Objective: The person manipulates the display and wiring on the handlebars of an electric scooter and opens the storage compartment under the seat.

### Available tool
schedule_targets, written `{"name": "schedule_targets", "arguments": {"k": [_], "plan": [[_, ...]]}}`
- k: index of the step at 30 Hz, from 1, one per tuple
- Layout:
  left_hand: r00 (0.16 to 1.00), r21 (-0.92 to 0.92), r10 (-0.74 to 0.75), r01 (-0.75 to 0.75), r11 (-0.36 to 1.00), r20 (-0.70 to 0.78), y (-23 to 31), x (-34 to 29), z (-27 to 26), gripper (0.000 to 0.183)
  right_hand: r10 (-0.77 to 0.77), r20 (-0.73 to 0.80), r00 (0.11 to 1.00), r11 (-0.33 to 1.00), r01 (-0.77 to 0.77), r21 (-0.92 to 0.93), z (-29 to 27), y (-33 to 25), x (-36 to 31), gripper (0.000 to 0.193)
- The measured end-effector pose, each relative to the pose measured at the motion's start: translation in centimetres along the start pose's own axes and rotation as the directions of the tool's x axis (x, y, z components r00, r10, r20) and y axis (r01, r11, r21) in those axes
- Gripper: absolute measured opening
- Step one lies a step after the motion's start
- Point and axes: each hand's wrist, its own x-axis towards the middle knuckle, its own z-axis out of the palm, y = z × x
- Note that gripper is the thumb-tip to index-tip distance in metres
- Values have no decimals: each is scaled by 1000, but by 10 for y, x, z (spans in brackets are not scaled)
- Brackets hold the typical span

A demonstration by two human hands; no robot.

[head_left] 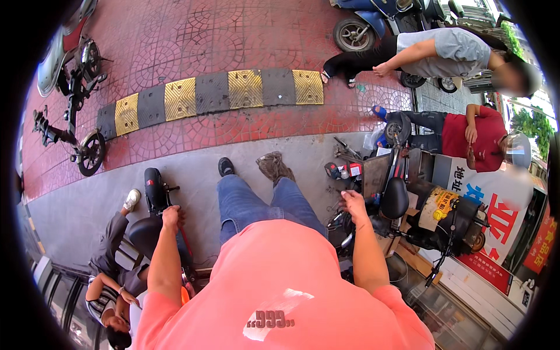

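A brownish box (373, 176) stands on the right part of the grey concrete strip (195, 163), near its far edge; what is inside it I cannot tell. Just beside its left wall lies a small red-and-white package (354, 169), and beyond it is a clear plastic bag (370, 140), whose contents are too small to recognise.

To the right, a black saddle (395, 198) of a two-wheeler stands close to the box and blocks part of the view of it. Along the far edge of the strip begins the red paving (186, 41), crossed by a yellow-and-black speed bump (227, 91). A small folding bike (91, 153) stands at the left. One person in a red top (464, 137) stands to the right, and another person, in a striped top (104, 294), sits at the lower left.

The left grip (173, 217) is partly curled, right beside a black seat (146, 234) and a black rear mudguard (154, 191) of a two-wheeler on the left part of the strip; whether it touches or grasps this vehicle, I cannot tell. The right grip (352, 204) has loosely bent fingers, near the box and the black saddle; whether it pinches something small, I cannot tell.
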Motion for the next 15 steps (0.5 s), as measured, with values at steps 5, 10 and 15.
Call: {"name": "schedule_targets", "arguments": {"k": [5, 10, 15], "plan": [[996, 32, -68, 70, 997, -50, -8, 1, 47, 23, -84, 37, 996, 994, 87, -70, -33, -49, 39, 27], [991, 8, 119, -119, 993, -65, 58, -55, 135, 30, 131, 159, 979, 960, -85, -265, -64, -4, 113, 32], [968, -13, 246, -247, 969, -51, 94, -108, 217, 35, 200, 245, 949, 923, -99, -371, -83, -27, 168, 32]]}}
